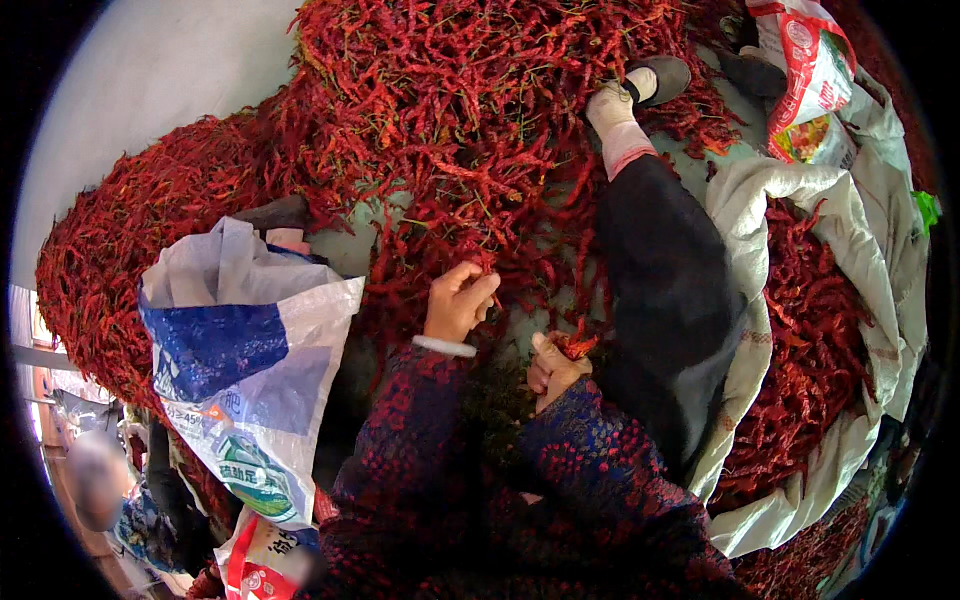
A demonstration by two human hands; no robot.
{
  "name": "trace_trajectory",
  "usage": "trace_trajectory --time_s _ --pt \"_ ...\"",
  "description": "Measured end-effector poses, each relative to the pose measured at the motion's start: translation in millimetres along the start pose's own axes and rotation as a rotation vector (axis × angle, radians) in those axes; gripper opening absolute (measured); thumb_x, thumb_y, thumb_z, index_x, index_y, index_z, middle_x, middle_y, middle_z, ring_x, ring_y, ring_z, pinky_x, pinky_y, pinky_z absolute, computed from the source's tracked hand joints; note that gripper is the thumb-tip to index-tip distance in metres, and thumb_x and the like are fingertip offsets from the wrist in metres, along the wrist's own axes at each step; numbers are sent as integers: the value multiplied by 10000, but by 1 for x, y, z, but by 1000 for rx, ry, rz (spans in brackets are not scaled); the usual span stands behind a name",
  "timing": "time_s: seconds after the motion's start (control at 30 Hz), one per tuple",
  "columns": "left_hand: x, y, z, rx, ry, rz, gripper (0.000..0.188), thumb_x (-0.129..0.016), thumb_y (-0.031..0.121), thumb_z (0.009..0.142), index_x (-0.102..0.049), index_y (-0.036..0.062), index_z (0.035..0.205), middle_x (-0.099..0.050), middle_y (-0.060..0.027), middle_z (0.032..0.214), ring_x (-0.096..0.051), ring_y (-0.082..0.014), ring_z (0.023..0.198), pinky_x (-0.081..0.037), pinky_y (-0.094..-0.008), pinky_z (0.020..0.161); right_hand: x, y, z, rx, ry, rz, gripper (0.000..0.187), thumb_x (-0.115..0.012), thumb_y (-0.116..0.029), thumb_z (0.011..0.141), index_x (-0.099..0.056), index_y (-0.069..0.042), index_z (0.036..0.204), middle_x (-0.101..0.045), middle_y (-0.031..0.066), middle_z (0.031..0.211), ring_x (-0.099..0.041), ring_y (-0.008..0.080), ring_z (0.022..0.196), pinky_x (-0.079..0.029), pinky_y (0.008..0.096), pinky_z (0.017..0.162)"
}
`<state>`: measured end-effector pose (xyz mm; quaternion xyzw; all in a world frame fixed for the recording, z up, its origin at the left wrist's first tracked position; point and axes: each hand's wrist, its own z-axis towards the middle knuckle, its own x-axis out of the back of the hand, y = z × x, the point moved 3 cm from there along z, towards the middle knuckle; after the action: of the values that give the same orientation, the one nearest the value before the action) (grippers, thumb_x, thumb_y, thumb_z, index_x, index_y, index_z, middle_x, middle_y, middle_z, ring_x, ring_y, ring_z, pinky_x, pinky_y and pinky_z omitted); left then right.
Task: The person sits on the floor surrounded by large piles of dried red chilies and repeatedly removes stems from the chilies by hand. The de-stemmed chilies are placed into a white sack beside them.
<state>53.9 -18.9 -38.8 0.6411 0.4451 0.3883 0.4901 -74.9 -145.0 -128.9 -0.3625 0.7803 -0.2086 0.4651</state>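
My left hand [458, 303], with a white bangle at its wrist, is closed in a pinch at the near edge of a large heap of dried red chilies [450, 110]. A dried chili [484, 262] shows at its fingertips. Lower and to the right, my right hand [553, 368] is closed around several dried chilies [578, 343], whose red ends stick out past the thumb. Between and below the hands lies a dark patch of greenish stem bits [500, 395].
An open white woven sack [740, 240] full of chilies stands on the right. A white-and-blue printed sack [270, 370] lies over my left leg. My right leg [660, 270] stretches into the heap. Another person [150, 510] sits at the lower left.
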Motion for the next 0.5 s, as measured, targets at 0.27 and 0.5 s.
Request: trace_trajectory --time_s 0.27,0.5 --pt "6 8 -74 -302 5 578 123 -613 110 732 -513 39 748 -520 -84 653 -532 -192 556 -405 -290 501 -55 -42 -12 -124 276 88 350 -624 -279 776 -535 -10 981 -587 78 863 -515 150 609 -399 274 479" --pt "-9 10 -96 -549 -112 1048 181 -603 62 685 -488 65 825 -474 -98 687 -525 -290 577 -415 -377 461 -58 -28 -5 184 101 -34 332 -663 -265 744 -578 -18 949 -617 23 770 -535 122 633 -395 250 482"
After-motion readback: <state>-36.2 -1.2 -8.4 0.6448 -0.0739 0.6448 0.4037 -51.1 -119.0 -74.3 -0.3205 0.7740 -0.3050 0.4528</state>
